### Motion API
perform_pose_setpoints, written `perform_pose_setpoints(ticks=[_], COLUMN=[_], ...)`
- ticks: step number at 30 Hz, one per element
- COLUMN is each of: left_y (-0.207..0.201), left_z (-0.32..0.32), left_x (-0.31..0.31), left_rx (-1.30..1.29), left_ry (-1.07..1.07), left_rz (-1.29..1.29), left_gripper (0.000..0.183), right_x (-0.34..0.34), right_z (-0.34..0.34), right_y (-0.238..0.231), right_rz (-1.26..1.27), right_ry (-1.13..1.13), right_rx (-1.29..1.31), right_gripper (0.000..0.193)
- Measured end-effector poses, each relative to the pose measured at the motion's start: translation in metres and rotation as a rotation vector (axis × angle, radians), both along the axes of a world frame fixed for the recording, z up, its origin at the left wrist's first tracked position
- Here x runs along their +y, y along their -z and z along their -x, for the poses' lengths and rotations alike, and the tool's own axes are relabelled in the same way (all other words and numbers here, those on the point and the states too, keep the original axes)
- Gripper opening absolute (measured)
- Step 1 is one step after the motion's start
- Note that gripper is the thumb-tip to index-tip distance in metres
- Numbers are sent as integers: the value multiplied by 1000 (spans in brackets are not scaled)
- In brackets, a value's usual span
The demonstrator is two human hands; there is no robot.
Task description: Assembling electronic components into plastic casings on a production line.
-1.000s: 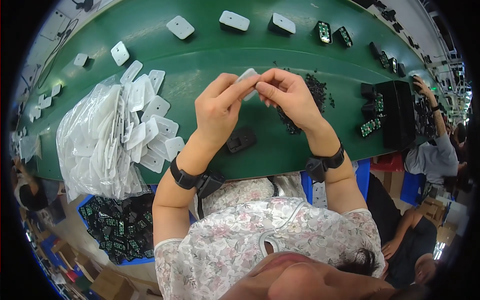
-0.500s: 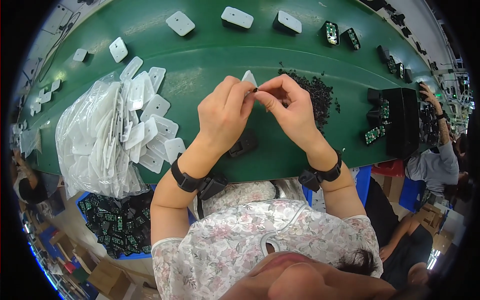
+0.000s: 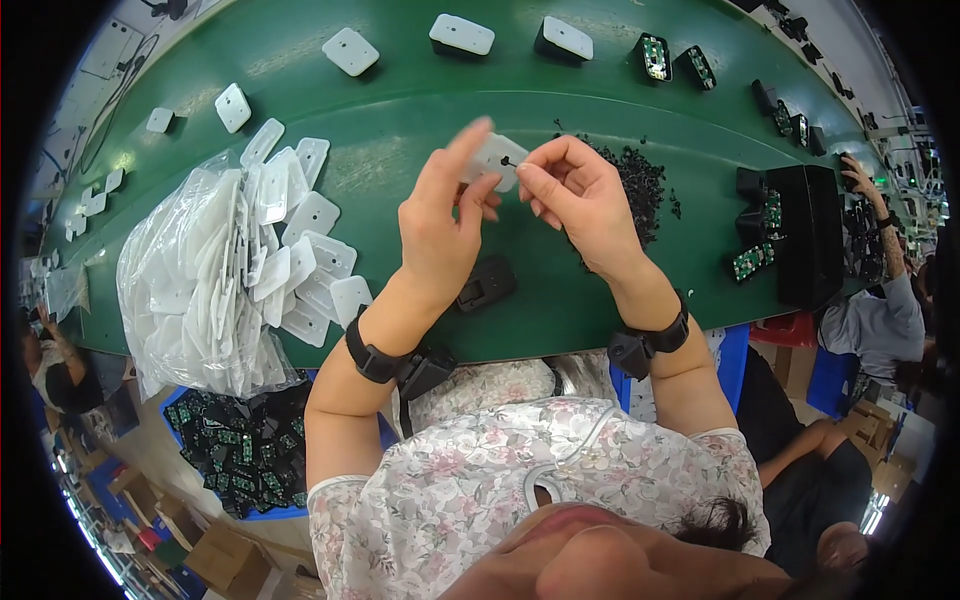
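My left hand holds a white plastic cover with rounded corners, its raised index finger blurred by motion. With thumb and forefinger, my right hand pinches a small black part at the cover's face; whether it sits in a hole there I cannot tell. Just right of that hand spreads a heap of small black parts. Between my forearms a black housing lies on the green table. More white covers are scattered left of my left hand, beside a clear plastic bag full of them.
Along the table's far side stand black housings with white covers and uncovered ones showing green circuit boards. A black box stands at right. Lower left, a blue bin holds several boarded housings. Other people work at both sides.
The white cover has turned so its flat face shows. My left fingers have opened out from around it, index finger lifting. My right hand has shifted slightly right, still pinching the black part.
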State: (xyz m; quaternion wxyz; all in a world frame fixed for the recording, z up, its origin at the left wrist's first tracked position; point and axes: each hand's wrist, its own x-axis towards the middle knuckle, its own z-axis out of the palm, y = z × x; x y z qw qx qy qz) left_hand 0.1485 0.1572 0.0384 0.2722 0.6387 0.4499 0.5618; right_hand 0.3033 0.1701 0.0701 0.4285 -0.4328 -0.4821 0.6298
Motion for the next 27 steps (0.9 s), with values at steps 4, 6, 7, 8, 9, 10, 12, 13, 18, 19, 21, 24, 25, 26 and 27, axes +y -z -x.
perform_pose_setpoints(ticks=[4,6,7,8,9,10,12,13,18,19,21,24,25,26,27], left_y=[3,7,5,4,5,6,9,10,5,6,5,1,1,1,2], left_z=[-2,0,0,0,0,1,3,3,0,2,2,0,1,1,0], left_x=[0,-1,-2,-2,-2,-3,-3,-2,-1,-1,-1,-3,-3,-3,-4], left_rx=[-413,-457,-517,-576,-578,-575,-575,-542,-515,-530,-545,-459,-442,-425,-424], left_ry=[140,213,240,267,267,267,263,260,292,307,321,296,282,269,270], left_rz=[314,380,430,481,482,480,479,448,387,402,415,335,321,308,308], left_gripper=[24,23,20,19,19,18,17,16,16,16,15,14,14,13,13], right_x=[-3,-3,-4,-4,-5,-5,-3,-4,-3,-3,-2,-2,-2,-2,0], right_z=[3,4,4,3,2,1,2,1,1,2,3,0,-1,-3,-6], right_y=[13,13,13,12,10,8,7,6,8,7,9,9,10,9,7], right_rz=[-233,-253,-273,-271,-296,-320,-373,-432,-312,-294,-309,-312,-300,-300,-303], right_ry=[61,59,57,57,43,26,-4,-22,54,70,72,45,11,12,-38], right_rx=[-86,-141,-198,-199,-287,-374,-438,-503,-369,-314,-319,-326,-323,-322,-320], right_gripper=[10,9,9,9,7,6,4,3,5,6,7,8,8,8,8])
